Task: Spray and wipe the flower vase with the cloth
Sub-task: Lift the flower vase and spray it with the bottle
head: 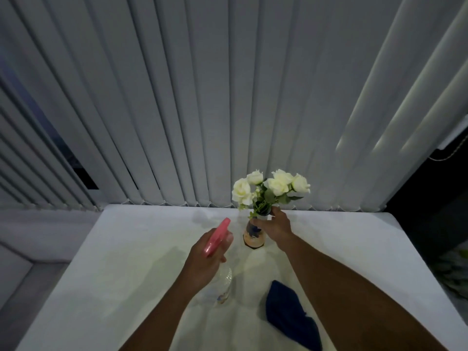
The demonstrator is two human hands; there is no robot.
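Vase [254, 236] upright at counter [126, 249] back, your right hand [272, 228] closed round its neck. Left hand [202, 259] wrapped on sprayer [218, 236], nozzle toward vase. Cloth [288, 312] lies loose near you. Spraying stage, by the look; wiping all still ahead.

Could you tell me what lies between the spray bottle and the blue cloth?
In the head view, only bare white table lies between the spray bottle and the blue cloth.

Upright vase [254, 236], dark-blue cloth [288, 312] nearby
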